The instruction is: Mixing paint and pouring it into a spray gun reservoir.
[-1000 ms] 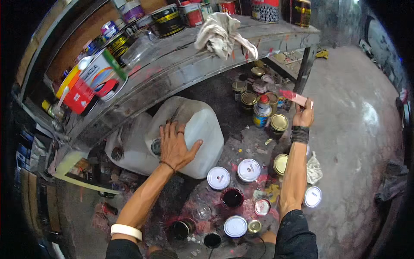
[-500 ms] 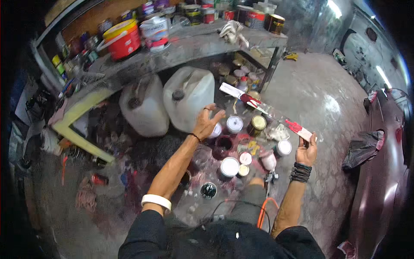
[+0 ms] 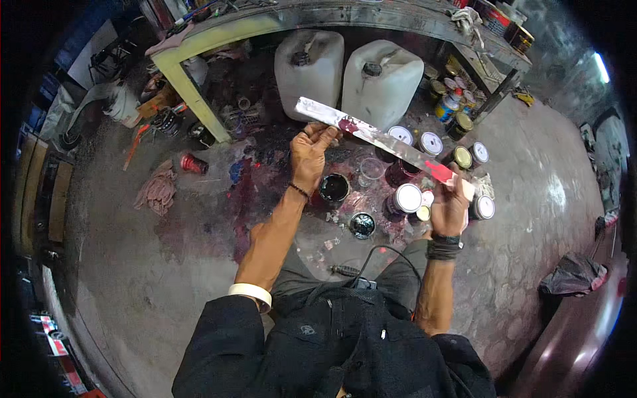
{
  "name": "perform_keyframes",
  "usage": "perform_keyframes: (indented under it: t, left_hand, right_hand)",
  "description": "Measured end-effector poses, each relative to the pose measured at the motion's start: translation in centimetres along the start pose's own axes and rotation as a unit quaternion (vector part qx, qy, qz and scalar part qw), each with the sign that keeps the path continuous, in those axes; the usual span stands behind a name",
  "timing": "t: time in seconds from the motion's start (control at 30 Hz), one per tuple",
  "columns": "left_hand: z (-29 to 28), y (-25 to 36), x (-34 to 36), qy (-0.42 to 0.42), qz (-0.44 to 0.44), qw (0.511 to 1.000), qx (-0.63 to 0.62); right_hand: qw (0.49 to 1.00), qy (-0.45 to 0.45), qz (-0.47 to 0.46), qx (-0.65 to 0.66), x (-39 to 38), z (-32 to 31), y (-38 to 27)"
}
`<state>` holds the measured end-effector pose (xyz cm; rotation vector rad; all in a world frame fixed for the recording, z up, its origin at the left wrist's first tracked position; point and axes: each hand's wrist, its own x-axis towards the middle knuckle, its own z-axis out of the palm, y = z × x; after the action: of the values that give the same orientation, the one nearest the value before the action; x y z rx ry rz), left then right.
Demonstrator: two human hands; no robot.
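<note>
A long, flat, white strip (image 3: pixel 385 140), smeared with dark red and bright red paint, slants across in front of me. My right hand (image 3: pixel 451 211) grips its lower right end. At the strip's lower edge, toward the upper left end, my left hand (image 3: pixel 309 156) has its fingers bent in and appears to pinch it. Below the strip, cans of paint stand on the stained floor: one with dark contents (image 3: pixel 334 188), a smaller dark one (image 3: pixel 363 225) and a white-topped can (image 3: pixel 407 198). A dark red pot (image 3: pixel 400 172) is partly covered by the strip.
Two big whitish jerrycans (image 3: pixel 310 73) (image 3: pixel 383 79) stand under the workbench (image 3: pixel 265 26). More tins (image 3: pixel 458 123) cluster by its right leg. A red can (image 3: pixel 193 164) and a crumpled pink cloth (image 3: pixel 157 189) lie at left. A dark red car panel (image 3: pixel 577 338) is at right.
My left hand has come up to the strip and closed at its edge; it was apart with fingers spread. The view has swung left and down, and the strip is nearer my body.
</note>
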<state>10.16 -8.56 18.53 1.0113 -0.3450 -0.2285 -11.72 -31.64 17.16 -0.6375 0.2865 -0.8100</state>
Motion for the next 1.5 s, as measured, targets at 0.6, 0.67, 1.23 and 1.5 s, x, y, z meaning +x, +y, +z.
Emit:
perform_keyframes:
  t: [0.6,0.67,1.23,1.5]
  left_hand:
    - [-30.2,-4.1,-3.8,0.124,0.13,0.588,0.788]
    - [-30.8,-5.4,-3.9,0.153,0.073,0.681,0.713]
    - [-20.7,-15.5,-15.8,0.054,-0.195,0.88,0.429]
    - [-23.2,-16.5,-15.5,0.029,-0.214,0.879,0.425]
  right_hand:
    - [0.959,-0.04,-0.065,-0.274,-2.8,7.3,2.7]
    - [0.924,-0.073,-0.08,-0.367,-2.5,7.2,3.7]
    - [0.663,-0.305,-0.128,-0.671,1.8,5.4,19.9]
    - [0.653,-0.308,-0.064,-0.689,2.8,3.3,23.5]
